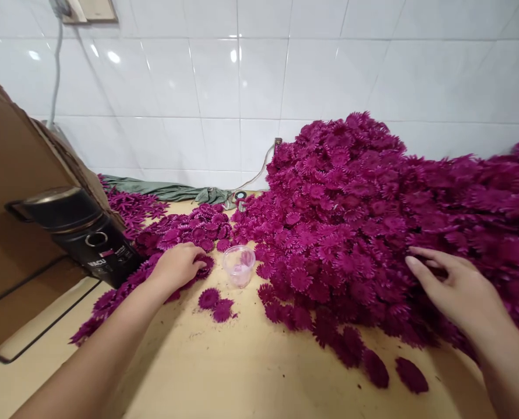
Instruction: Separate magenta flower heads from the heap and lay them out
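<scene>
My left hand (180,265) is over the smaller pile of purple artificial flowers (189,230), its fingers curled and closed around the edge of a dark purple flower (207,266). On the right, my right hand (455,285) reaches against the big heap of purple artificial flowers (342,215). Its thumb and forefinger are slightly apart at the tips, and I see nothing held between them; the other fingers are partly hidden. Between the hands stands a small clear plastic cup (239,266). Two loose flowers (215,304) lie in front of it.
A black vacuum flask (82,233) leans at the left beside a cardboard box (18,192) and a thin black wire frame (45,323). Green cloth (167,189) and a small round device (240,196) lie along the white tiled wall (259,75). Single flowers (411,375) lie toward the front.
</scene>
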Demonstrator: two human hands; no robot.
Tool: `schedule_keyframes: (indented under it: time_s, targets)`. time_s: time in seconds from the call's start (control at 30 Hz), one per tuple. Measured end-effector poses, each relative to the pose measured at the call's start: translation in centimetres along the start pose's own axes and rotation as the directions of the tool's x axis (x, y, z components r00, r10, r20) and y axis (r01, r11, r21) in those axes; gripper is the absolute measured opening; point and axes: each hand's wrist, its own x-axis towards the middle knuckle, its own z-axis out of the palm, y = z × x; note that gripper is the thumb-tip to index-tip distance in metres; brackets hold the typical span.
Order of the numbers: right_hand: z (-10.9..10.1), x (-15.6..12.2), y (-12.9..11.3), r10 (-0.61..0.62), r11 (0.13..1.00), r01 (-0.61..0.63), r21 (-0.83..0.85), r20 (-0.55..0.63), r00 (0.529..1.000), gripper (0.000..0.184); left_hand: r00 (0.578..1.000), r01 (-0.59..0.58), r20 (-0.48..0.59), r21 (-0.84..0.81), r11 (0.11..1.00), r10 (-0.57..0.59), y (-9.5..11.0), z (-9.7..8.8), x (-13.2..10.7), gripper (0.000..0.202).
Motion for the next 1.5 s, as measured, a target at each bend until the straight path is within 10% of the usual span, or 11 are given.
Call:
schedule_keyframes:
  time_s: [0.3,0.5,1.07,1.27,1.37,1.5]
  targets:
    - [-0.3,-1.8,-0.6,-0.287,0.951,0.274,-0.144,-0.079,0.955,0.039,0.995,-0.098,-0.032,-0.133,0.986,0.094,0.3,-0.1,-0.5,0.033]
    - [-0.7,-2.9,-1.3,-0.239,0.967,0.239,-0.083,0.010,0.971,0.034,0.982,-0.189,-0.020,-0.023,0.982,0.189,0.8,0.2,-1.5,0.018]
    - [-0.9,-4.6,-0.6,-0.404,0.912,0.407,-0.047,0.063,0.913,0.031,0.969,0.145,-0.188,-0.096,0.985,-0.161,-0.1,-0.6,0.9,0.025]
    - [-0.5,-5.5,-1.2,-0.464,0.885,0.465,-0.008,0.039,0.885,0.025,0.885,0.193,-0.357,-0.303,0.933,-0.299,-0.8,-1.7,0.6,0.020]
    - [1.2,-7.9,-4.2,-0.551,0.832,0.540,0.127,0.068,0.832,0.022,0.853,0.165,-0.384,-0.445,0.880,-0.354,-1.0,-2.1,0.2,0.013]
    - [4.8,-12.7,-10.8,-0.746,0.661,0.653,0.369,0.231,0.625,0.019,0.859,0.058,-0.359,-0.639,0.767,-0.364,-0.6,-2.1,-0.7,0.011]
